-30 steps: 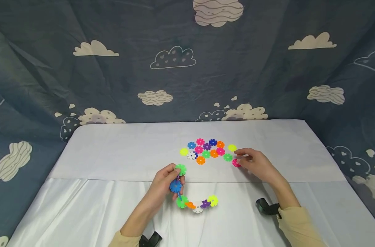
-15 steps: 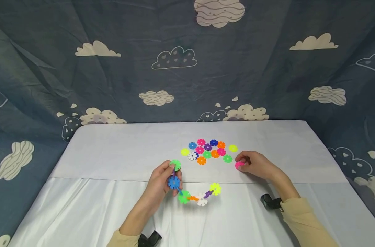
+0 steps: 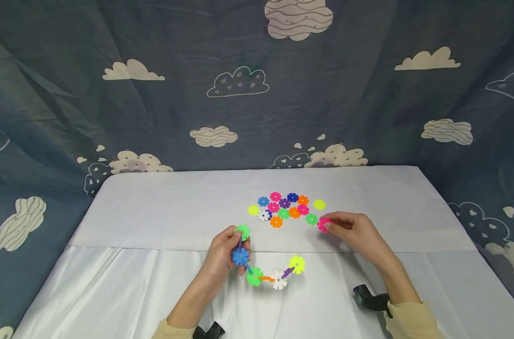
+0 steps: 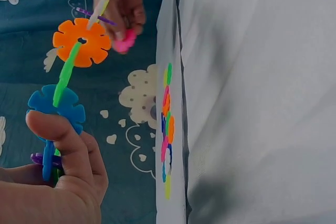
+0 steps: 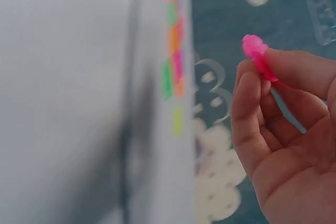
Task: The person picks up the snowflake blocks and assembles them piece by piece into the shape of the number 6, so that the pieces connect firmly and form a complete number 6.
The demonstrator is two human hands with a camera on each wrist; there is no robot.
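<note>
My left hand grips one end of a chain of notched, flower-shaped plastic discs. Near its thumb are a green disc and a blue disc. From there the chain curves right through green, orange, white and purple discs to a yellow disc at its free end. In the left wrist view an orange disc stands out above the thumb. My right hand pinches a single pink disc between thumb and fingertips, beside the loose green disc.
Loose discs of several colours, among them an orange disc and a yellow disc, lie flat on the white-covered table. A seam crosses the cloth in front of them. A dark cloud-patterned curtain hangs behind.
My right hand has taken the pink disc in a pinch, and its flat face now shows toward the head camera. The chain's free end has swung up slightly and to the right.
</note>
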